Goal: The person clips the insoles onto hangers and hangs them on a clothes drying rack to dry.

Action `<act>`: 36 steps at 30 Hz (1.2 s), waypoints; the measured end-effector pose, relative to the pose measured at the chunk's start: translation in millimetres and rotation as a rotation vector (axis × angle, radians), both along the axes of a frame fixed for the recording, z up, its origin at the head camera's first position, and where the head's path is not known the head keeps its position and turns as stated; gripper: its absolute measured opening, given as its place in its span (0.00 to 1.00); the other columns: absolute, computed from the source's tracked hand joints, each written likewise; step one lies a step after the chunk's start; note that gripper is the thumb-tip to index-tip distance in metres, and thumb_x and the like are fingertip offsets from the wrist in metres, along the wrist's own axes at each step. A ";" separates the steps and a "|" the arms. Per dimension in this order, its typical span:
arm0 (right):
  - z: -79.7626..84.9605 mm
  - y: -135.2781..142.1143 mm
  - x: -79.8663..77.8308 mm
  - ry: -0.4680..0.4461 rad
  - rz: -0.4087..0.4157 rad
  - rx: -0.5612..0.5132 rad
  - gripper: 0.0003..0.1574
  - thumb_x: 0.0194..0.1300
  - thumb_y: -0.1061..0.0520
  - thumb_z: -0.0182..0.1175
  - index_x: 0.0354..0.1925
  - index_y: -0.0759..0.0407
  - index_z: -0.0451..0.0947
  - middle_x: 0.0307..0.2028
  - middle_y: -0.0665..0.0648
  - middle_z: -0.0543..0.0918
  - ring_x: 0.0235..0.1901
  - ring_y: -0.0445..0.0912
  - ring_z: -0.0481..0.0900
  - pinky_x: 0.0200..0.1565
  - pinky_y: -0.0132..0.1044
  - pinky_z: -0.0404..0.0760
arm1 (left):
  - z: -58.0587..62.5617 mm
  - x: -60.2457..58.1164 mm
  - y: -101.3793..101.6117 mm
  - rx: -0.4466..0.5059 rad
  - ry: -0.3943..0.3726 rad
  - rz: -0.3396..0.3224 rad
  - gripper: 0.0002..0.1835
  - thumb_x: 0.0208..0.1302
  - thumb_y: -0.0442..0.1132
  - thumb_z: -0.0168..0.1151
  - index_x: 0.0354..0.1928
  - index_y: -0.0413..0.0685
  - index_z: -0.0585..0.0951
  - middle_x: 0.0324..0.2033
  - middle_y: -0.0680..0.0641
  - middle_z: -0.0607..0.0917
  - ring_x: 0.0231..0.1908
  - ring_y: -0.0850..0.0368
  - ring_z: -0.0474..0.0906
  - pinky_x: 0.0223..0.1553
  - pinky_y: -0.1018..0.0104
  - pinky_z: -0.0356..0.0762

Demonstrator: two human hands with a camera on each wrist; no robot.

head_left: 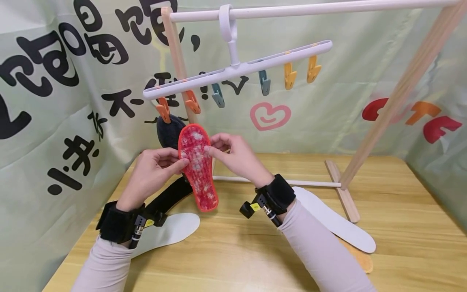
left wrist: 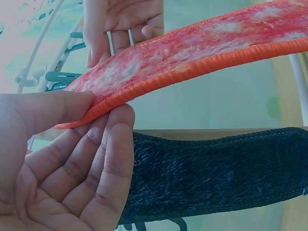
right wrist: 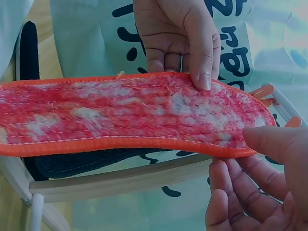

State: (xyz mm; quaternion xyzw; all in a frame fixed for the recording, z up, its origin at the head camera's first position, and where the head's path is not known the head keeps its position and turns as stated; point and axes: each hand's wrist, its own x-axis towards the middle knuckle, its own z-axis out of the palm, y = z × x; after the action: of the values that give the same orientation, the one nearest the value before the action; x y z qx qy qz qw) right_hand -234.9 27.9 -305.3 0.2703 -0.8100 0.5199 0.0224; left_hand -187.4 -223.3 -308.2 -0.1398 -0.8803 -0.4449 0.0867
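A red and white fleecy insole (head_left: 198, 174) with an orange edge is held upright between both hands, wide end up. My left hand (head_left: 151, 174) pinches its left edge, thumb on the front face. On the opposite edge, my right hand (head_left: 238, 156) grips it the same way, thumb in front and fingers behind. Just behind it, a dark fleecy insole (head_left: 168, 132) hangs from the leftmost orange clip (head_left: 163, 110), partly hidden by the red one. A second orange clip (head_left: 192, 102) hangs above the red insole, apart from it.
The lilac hanger (head_left: 237, 73) tilts from the rack's top bar (head_left: 310, 9), bearing blue clips (head_left: 264, 83) and yellow clips (head_left: 290, 77). On the table lie a black insole (head_left: 171, 195), white insoles (head_left: 182, 229) at left and right, and a tan piece (head_left: 361, 259) under the right one.
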 end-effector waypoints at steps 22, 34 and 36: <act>37.4 -8.2 -11.5 0.030 -0.021 -0.010 0.42 0.78 0.47 0.65 0.81 0.58 0.64 0.75 0.59 0.76 0.73 0.50 0.78 0.69 0.46 0.81 | -1.8 -7.4 2.9 -0.018 0.010 -0.003 0.13 0.74 0.49 0.71 0.46 0.47 0.90 0.37 0.46 0.93 0.34 0.55 0.90 0.36 0.69 0.83; 57.5 -22.7 -7.6 0.069 -0.026 0.043 0.51 0.80 0.44 0.62 0.87 0.55 0.48 0.84 0.55 0.61 0.83 0.46 0.61 0.77 0.45 0.72 | -3.9 -10.5 3.1 -0.004 0.016 -0.010 0.11 0.73 0.46 0.72 0.45 0.46 0.90 0.37 0.46 0.94 0.35 0.51 0.91 0.36 0.69 0.84; 60.5 -25.9 -7.4 0.071 -0.020 0.040 0.52 0.80 0.45 0.61 0.87 0.55 0.46 0.85 0.56 0.60 0.83 0.47 0.60 0.78 0.46 0.71 | -3.8 -10.5 2.8 -0.001 0.014 -0.013 0.11 0.73 0.46 0.72 0.45 0.46 0.90 0.37 0.45 0.94 0.34 0.55 0.91 0.36 0.69 0.84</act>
State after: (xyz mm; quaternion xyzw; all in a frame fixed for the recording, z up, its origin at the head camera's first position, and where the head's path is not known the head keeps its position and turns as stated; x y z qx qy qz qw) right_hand -242.2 2.0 -244.8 0.2809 -0.8215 0.4936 0.0508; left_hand -197.9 -220.4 -312.0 -0.1487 -0.8791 -0.4439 0.0900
